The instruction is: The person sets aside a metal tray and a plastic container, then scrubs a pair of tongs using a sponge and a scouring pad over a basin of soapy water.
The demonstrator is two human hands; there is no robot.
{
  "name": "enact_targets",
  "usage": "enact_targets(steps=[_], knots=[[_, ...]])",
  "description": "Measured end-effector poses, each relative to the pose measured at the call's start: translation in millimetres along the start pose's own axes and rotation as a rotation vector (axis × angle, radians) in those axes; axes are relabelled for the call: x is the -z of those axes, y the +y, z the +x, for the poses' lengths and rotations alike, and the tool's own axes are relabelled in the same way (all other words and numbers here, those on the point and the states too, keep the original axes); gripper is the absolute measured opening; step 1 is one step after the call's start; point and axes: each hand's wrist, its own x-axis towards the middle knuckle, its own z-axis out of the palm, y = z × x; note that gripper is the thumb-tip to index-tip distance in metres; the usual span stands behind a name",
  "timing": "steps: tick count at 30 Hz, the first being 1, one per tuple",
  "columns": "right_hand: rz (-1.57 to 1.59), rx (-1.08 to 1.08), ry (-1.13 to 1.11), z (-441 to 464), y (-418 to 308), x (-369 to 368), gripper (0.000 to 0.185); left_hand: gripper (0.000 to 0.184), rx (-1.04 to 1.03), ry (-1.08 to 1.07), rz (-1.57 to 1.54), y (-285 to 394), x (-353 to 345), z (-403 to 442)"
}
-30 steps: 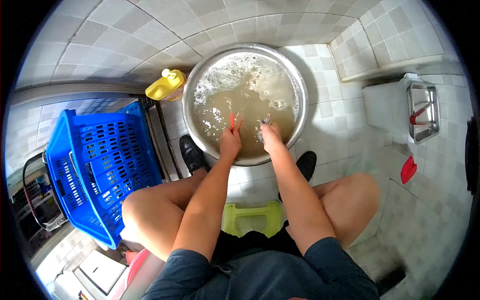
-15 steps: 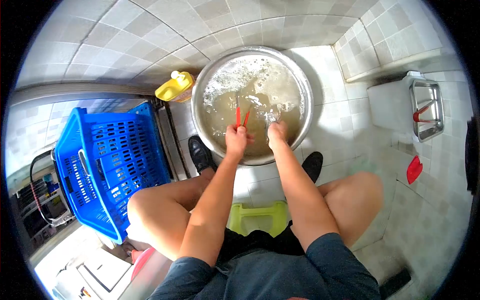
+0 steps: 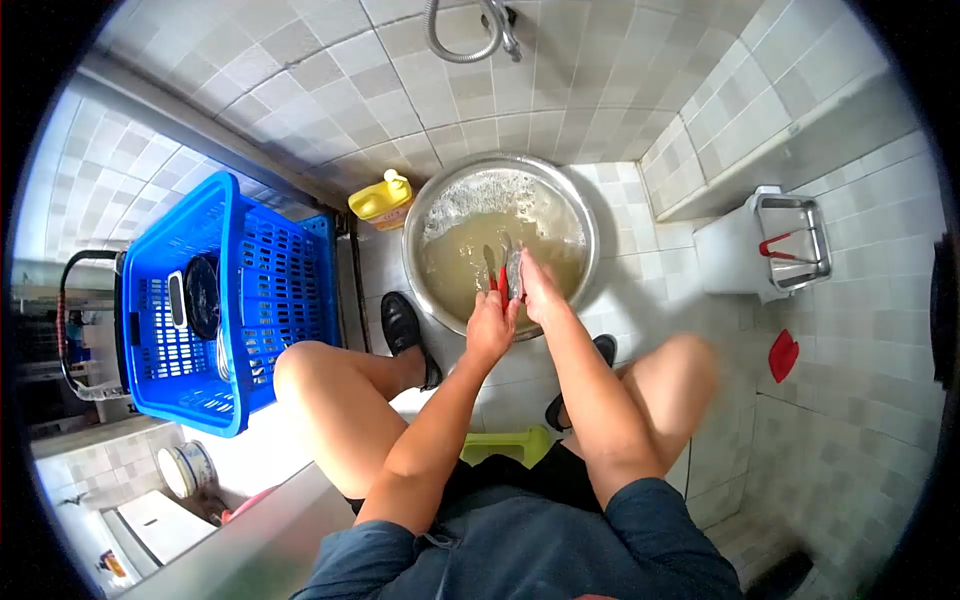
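Observation:
A wide metal basin [image 3: 588,215] of cloudy, foamy water stands on the floor before me. Over its near side, my left hand [image 3: 491,328] is closed around a red-handled metal tool [image 3: 503,284]. Two narrow blade-like metal parts point away from me; whether this is one tool or two, I cannot tell. My right hand [image 3: 541,289], fingers held together and nearly straight, presses a grey, shiny, textured scouring pad [image 3: 514,273] against the tool's right side. Both hands are above the water, close together.
A yellow bottle [image 3: 382,202] stands left of the basin. Further left is a blue slotted basket [image 3: 240,300] with things inside. At right are a white bin [image 3: 728,255] with a metal tray and red-handled tool, and a red object [image 3: 783,355]. A shower hose [image 3: 465,55] hangs ahead.
My view has tilted up, bringing the hose into sight. My right hand has come from the water beside my left to the red-handled tool, with the pad now against it.

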Motion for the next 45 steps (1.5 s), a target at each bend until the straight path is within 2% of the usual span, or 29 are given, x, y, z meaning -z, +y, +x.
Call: enact_targets(steps=[1, 3, 5, 6, 9, 11, 13, 15, 17, 19, 21, 22, 23, 26, 27, 30, 33, 35, 40, 41, 43, 45], knots=[[0.034, -0.012, 0.044, -2, 2, 1, 0.035, 0.035, -0.003, 0.002, 0.011, 5, 3, -6], [0.051, -0.019, -0.050, -33, -2, 2, 0.032, 0.035, -0.006, 0.014, 0.012, 12, 8, -18], [-0.134, -0.030, 0.004, -59, -1, -2, 0.029, 0.035, -0.011, -0.017, -0.009, 14, 11, -26], [-0.097, 0.023, -0.093, -68, 1, -1, 0.026, 0.035, -0.015, -0.008, -0.019, 14, 11, -30], [-0.121, -0.039, -0.105, -94, 2, -4, 0.024, 0.035, -0.059, 0.028, -0.012, 14, 16, -42], [-0.033, 0.055, -0.086, -103, 6, -11, 0.024, 0.030, -0.048, -0.031, -0.005, 15, 19, -48], [-0.039, 0.061, -0.001, -103, 4, -11, 0.025, 0.029, -0.098, -0.028, -0.008, 17, 22, -57], [-0.014, 0.065, -0.034, -88, 2, -5, 0.024, 0.032, -0.205, -0.132, -0.001, 21, 26, -64], [-0.079, 0.206, 0.104, -71, -5, 2, 0.021, 0.028, -0.247, -0.123, -0.029, 29, 32, -76], [-0.103, 0.207, 0.151, -51, -14, 15, 0.018, 0.025, -0.345, -0.103, -0.118, 34, 39, -83], [0.101, 0.250, 0.145, -36, -21, 17, 0.015, 0.025, -0.371, -0.081, -0.128, 37, 48, -87], [0.074, 0.174, 0.173, 0, -12, 32, 0.014, 0.025, -0.408, -0.097, -0.142, 38, 55, -87], [0.245, 0.107, 0.071, -10, -25, 31, 0.010, 0.024, -0.442, -0.111, -0.157, 38, 60, -88], [0.302, 0.042, -0.016, -16, -45, 35, 0.020, 0.025, -0.519, -0.103, -0.226, 27, 61, -82], [0.301, 0.040, -0.016, -10, -45, 35, 0.020, 0.025, -0.516, -0.102, -0.226, 24, 62, -80], [0.270, 0.245, 0.145, -4, -46, 30, 0.027, 0.030, -0.341, -0.117, -0.551, 20, 61, -73], [0.373, 0.255, 0.172, -14, -53, 22, 0.033, 0.036, -0.213, -0.146, -0.648, 22, 58, -72], [0.325, 0.234, 0.207, -28, -50, 13, 0.035, 0.037, -0.184, -0.154, -0.662, 15, 50, -66], [0.072, 0.170, -0.035, -67, -6, -23, 0.033, 0.036, -0.107, -0.158, -0.765, 3, 36, -40], [0.154, 0.128, -0.035, -77, 0, -30, 0.031, 0.036, -0.064, -0.141, -0.801, 3, 36, -38], [0.097, 0.154, -0.022, -57, 4, -17, 0.028, 0.037, -0.001, -0.196, -0.832, 3, 35, -41], [0.265, 0.161, -0.124, -51, -21, -9, 0.026, 0.037, -0.005, -0.232, -0.828, 2, 30, -49]])
